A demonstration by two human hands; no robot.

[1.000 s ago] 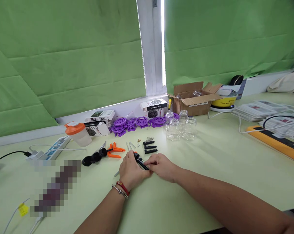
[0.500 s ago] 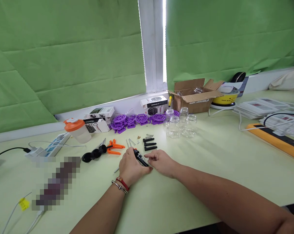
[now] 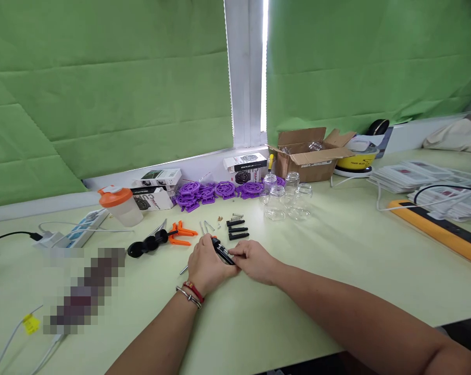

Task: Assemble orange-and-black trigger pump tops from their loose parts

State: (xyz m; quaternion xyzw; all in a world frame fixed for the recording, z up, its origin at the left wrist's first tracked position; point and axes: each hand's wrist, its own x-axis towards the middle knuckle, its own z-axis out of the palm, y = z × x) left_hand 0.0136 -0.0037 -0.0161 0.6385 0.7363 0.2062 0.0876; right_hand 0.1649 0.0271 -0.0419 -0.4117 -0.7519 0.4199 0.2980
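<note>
My left hand [image 3: 206, 268], with a red band and a metal bracelet at the wrist, is wrapped round a long black plastic part [image 3: 223, 252] with an orange bit at its far end. My right hand [image 3: 254, 260] has its fingers pinched together at the part's near right end; what they hold, if anything, is hidden. Just beyond lie several black handle-like pieces [image 3: 238, 229], small springs [image 3: 237, 216], tiny brass bits [image 3: 220, 219] and metal pins [image 3: 208, 226]. Left of them are orange plastic pieces [image 3: 183, 240] and black round cups [image 3: 149, 245]. A metal rod [image 3: 183, 270] sticks out beside my left hand.
Several glass jars [image 3: 275, 205] stand behind, near purple plastic wheels [image 3: 224, 189] and an open carton [image 3: 308, 156]. An orange-lidded shaker bottle [image 3: 122, 204] and a power strip [image 3: 87, 227] are at left. An orange-and-black bar [image 3: 434, 229] and stacked cards [image 3: 401, 177] lie at right.
My right hand's fingers have closed in from just beside the black part to its near end. The whole view has shifted slightly. My left hand keeps its grip.
</note>
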